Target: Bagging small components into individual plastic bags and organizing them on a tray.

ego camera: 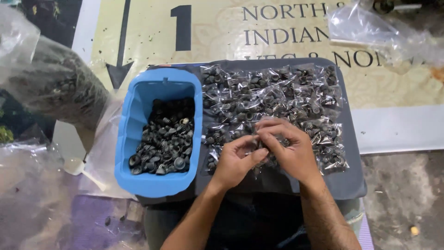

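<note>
On a dark grey board (351,180) resting across the person's lap, both bare hands meet just right of centre. The left hand (236,162) and the right hand (289,148) are closed together, fingertips pinching a small clear plastic packet (263,144) between them. What is inside that packet is mostly hidden by the fingers.

Spread over the board behind and beside the hands lies a layer of many filled clear packets (273,92), each holding small dark spiral springs with round caps. The right hand rests on top of some of them.

Just left of the hands, touching the board's edge, stands a blue plastic tub (134,115). It is partly filled with a heap of loose dark spring pieces (164,139).

Further left, a large clear plastic bag (55,83) bulges with more of the dark parts. Another crumpled clear bag (370,28) lies at the upper right, on a pale printed banner (222,41) covering the floor beneath everything.
</note>
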